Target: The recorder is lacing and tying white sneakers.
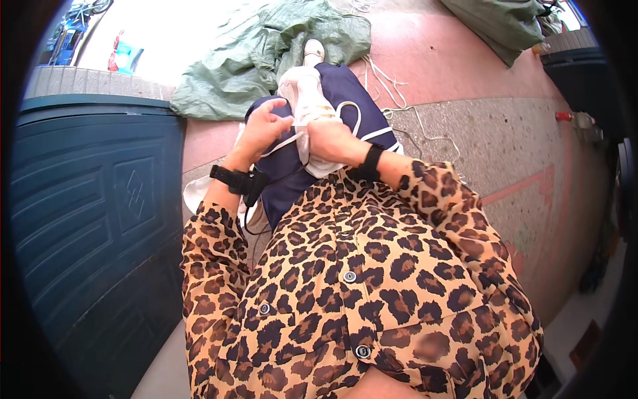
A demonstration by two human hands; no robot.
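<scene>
Over my dark blue trouser legs (pixel 352 93) lies a bundle of whitish fabric (pixel 307 93), with a long white cord (pixel 381 132) looping out of it to the right. My left hand (pixel 265 128) is pinched at the fabric's left side, thumb and finger on a short stretch of the white cord. Close beside it, my right hand (pixel 330 141) is closed, knuckles up, around the cord and an edge of the fabric. What lies inside its fist is mostly hidden. Both wrists carry black bands.
A green tarp (pixel 229 80) spreads ahead, and another green sheet (pixel 495 23) lies at the far right. Loose white cord (pixel 425 126) trails over the speckled floor. At the left stands a dark blue panelled door (pixel 100 193). A white shoe (pixel 314 50) rests on the tarp.
</scene>
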